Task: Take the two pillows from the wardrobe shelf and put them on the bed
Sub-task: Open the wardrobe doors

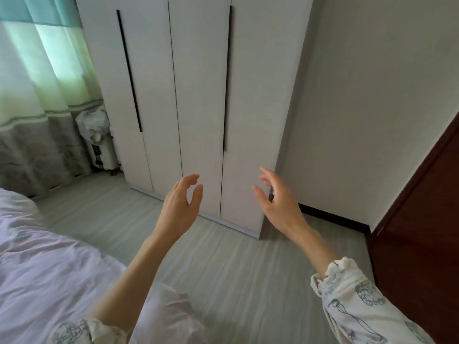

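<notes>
A tall white wardrobe (198,95) stands ahead with all its doors closed; long black handles (226,80) run down them. The pillows are hidden inside. My left hand (182,204) and my right hand (275,199) are raised in front of the lower doors, fingers spread, holding nothing and touching nothing. The bed (42,264) with a rumpled white cover lies at the lower left.
A green and grey curtain (37,95) hangs at the left, with a white heater (101,150) and a bag beside the wardrobe. A dark brown door (422,232) stands at the right. Pale floor (223,269) runs between bed and wardrobe.
</notes>
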